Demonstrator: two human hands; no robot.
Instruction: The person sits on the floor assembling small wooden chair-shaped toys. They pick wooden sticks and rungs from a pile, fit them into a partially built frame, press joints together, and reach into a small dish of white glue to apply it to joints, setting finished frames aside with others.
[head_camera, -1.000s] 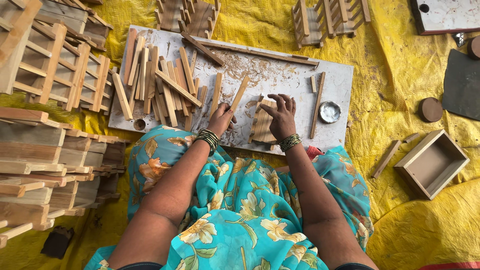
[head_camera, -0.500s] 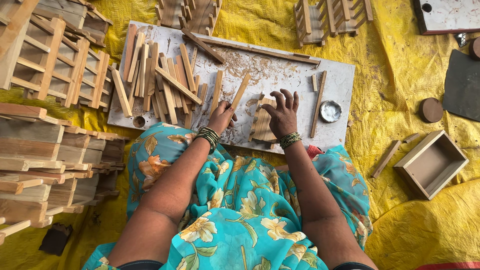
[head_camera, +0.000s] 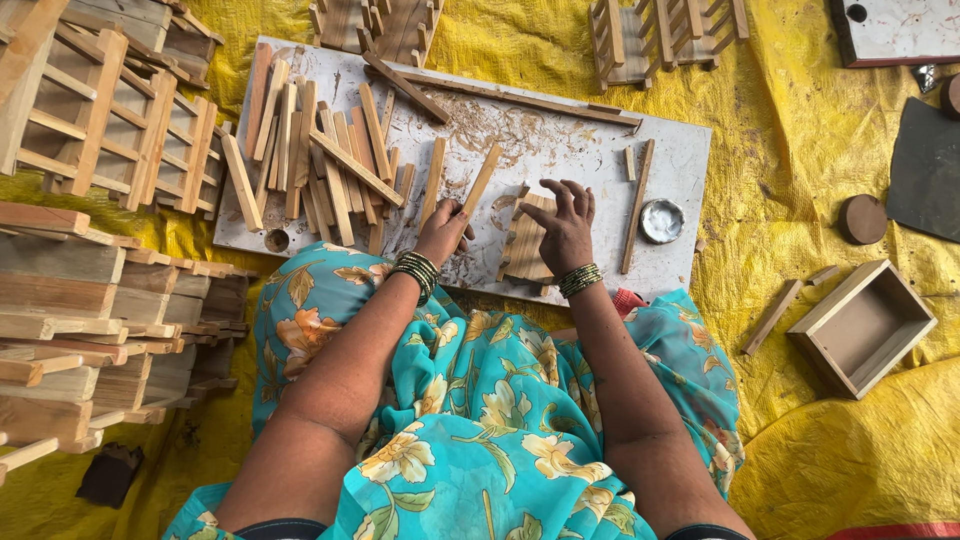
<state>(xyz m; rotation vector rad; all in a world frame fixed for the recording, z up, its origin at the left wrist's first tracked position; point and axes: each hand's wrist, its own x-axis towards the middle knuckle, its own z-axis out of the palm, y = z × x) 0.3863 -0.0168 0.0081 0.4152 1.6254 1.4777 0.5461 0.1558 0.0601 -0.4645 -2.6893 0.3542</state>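
Observation:
My left hand (head_camera: 445, 230) grips the lower end of a thin wooden slat (head_camera: 480, 180) that slants up and to the right over the white work board (head_camera: 560, 130). My right hand (head_camera: 566, 222) lies flat, fingers spread, on a small slatted wooden assembly (head_camera: 522, 240) at the board's near edge. Both wrists carry green bangles. A heap of loose wooden slats (head_camera: 320, 160) lies on the left half of the board, just left of my left hand.
A small round metal dish (head_camera: 661, 220) and an upright stick (head_camera: 637, 205) sit right of my right hand. Finished wooden racks (head_camera: 110, 120) are stacked at left. An open wooden box (head_camera: 862, 328) and a round wooden disc (head_camera: 863, 219) rest on the yellow sheet at right.
My left hand has closed on the slat and shifted it slightly; my right hand's fingers have spread wider on the slatted assembly.

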